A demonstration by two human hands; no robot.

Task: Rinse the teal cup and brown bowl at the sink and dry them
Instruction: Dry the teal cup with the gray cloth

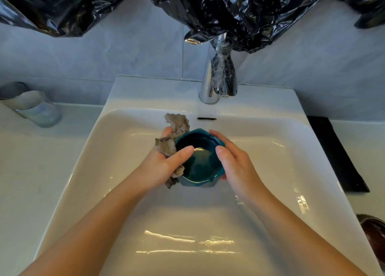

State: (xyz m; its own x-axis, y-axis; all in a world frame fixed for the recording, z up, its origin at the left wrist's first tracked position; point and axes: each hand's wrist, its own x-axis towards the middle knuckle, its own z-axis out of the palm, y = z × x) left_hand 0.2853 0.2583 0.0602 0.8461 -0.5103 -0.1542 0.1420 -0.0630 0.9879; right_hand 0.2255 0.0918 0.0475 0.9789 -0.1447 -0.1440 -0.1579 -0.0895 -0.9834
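While the teal cup (200,163) is held mouth-up over the sink (145,96), it is gripped from both sides. A grey cloth (178,122) is clamped against its left wall by the left hand (164,165) with the thumb over the rim, and its right wall is clasped by the right hand (235,161). The brown bowl (375,234) is seen on the surface (31,161) — at the far right edge.
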